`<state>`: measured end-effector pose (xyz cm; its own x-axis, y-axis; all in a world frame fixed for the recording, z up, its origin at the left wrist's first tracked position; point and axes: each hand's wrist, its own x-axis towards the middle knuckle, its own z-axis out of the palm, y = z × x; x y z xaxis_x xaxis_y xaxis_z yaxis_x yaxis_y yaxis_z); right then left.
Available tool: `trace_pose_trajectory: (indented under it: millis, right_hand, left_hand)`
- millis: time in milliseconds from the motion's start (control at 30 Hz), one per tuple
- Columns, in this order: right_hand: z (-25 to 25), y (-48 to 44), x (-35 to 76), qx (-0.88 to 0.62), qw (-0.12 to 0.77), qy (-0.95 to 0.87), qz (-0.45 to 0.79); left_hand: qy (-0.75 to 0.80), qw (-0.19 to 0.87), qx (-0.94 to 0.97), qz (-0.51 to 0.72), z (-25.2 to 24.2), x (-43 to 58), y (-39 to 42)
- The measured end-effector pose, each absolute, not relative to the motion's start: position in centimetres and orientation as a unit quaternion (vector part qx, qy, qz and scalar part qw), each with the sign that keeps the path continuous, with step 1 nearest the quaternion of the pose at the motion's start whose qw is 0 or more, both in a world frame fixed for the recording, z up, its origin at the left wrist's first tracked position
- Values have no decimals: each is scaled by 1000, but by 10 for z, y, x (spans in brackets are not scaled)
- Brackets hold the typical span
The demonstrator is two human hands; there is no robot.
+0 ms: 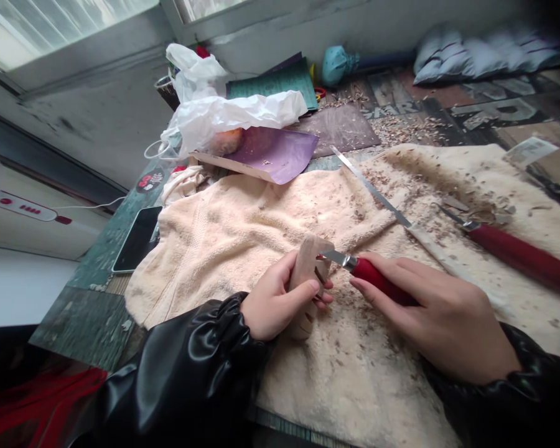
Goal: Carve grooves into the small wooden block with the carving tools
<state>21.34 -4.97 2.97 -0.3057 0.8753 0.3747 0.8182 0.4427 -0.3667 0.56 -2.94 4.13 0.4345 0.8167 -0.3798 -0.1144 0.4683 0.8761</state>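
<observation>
My left hand (284,295) is closed around a piece of carved wood (308,255), holding it at a tilt above the towel. Dark slots are cut into the wood's face, and part of it is hidden behind my thumb and fingers. In my right hand (429,305) is a carving knife (373,277) with a red handle and a short metal blade. The blade's tip touches the wood near its upper slot. Beneath both hands lies a cream towel (205,236) strewn with wood shavings. A second red-handled carving tool (522,252) rests on the towel at the right.
A metal ruler (371,186) lies across the towel. Behind it are a purple sheet (275,149), a white plastic bag (238,112) and a green folder (280,84). A tablet or phone (137,239) sits at the left edge. Grey cushioned bundles (476,59) line the back wall.
</observation>
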Motion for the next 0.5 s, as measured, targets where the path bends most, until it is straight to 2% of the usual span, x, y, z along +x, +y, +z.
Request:
trace_pose_trajectory:
  millis: [333, 400, 500]
  right_hand:
    - [41, -47, 219, -521, 268, -808, 69]
    - [43, -43, 224, -512, 270, -811, 84]
    - [42, -37, 233, -478, 253, -834, 111]
  left_hand:
    - [443, 718, 473, 254, 44, 2, -28]
    - [464, 655, 558, 212, 45, -2, -27]
    - [494, 493, 702, 143, 44, -7, -26]
